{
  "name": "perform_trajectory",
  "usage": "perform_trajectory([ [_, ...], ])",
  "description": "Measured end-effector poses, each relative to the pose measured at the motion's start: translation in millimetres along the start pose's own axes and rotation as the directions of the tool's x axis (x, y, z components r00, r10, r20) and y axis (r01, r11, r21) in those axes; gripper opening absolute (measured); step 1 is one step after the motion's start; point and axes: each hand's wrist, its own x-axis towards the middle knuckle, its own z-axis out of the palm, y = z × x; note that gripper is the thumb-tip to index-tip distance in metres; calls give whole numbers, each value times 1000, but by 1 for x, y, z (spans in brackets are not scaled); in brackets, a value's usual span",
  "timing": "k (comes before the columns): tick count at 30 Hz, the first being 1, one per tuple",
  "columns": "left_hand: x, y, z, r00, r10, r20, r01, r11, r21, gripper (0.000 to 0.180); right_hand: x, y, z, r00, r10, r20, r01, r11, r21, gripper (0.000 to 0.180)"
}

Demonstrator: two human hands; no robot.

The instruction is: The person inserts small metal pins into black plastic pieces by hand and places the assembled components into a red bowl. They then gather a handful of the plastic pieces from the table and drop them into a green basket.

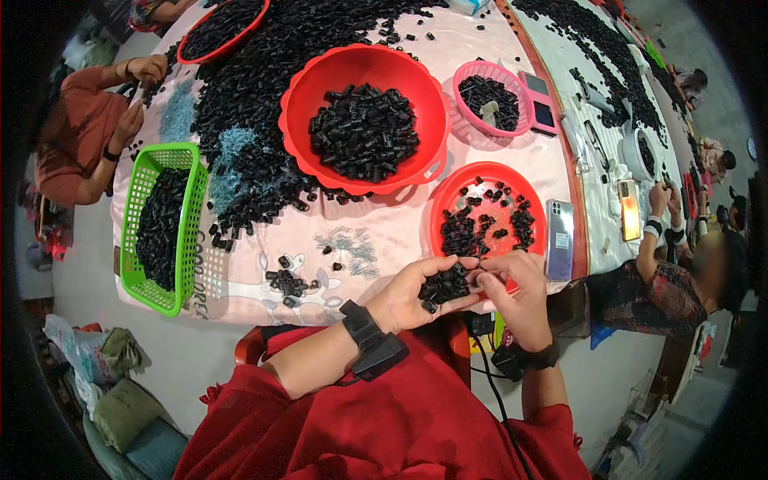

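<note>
Left hand (412, 294): low centre of the frame, palm up and cupped, cradling a heap of black parts (445, 285); a dark band with a boxy unit sits on its wrist.
Right hand (516, 290): just right of the left, touching it, fingertips pinched on a black part at the heap's right edge.
Black parts: small, matte, stubby pieces, roughly tubular; all one colour, piled loosely in the palm. Finer shape is too small to tell.
Red plate (448, 198): right of centre, just above the hands, with a thin scatter of the same pieces, thicker on its left side.
Red bowl (308, 96): upper centre, scalloped rim, a dense mound of pieces in its middle.
Pink basket (466, 78): upper right of the bowl, slotted wall, partly filled.
Green basket (141, 192): left of frame, long and meshed, full along its length.
Loose pile (248, 80): a wide black drift across the upper left of the cloth, running behind the bowl.
Small cluster (288, 282): on the pale cloth, left of the left hand.
Phone (559, 238): lies flat just right of the plate.
Other people: one in an orange top at the upper left edge, another at the right edge, each with hands at the table.
</note>
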Motion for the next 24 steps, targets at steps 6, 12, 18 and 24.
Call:
perform_trajectory([
  [6,-2,3,-3,996,-83,24,83,996,-33,34,22,89,-2,968,-65,-241,-51,894,-445,8],
  [12,-4,5,-3,994,-105,26,106,993,-54,32,27,112,-3,987,-131,-90,49,788,-614,10],
  [18,-5,4,3,995,-94,-22,93,995,-21,32,32,105,-6,994,-107,-31,66,786,-614,15],
  [24,-5,7,-2,988,-150,46,152,988,-36,32,28,107,-3,995,-101,8,86,800,-594,23],
])
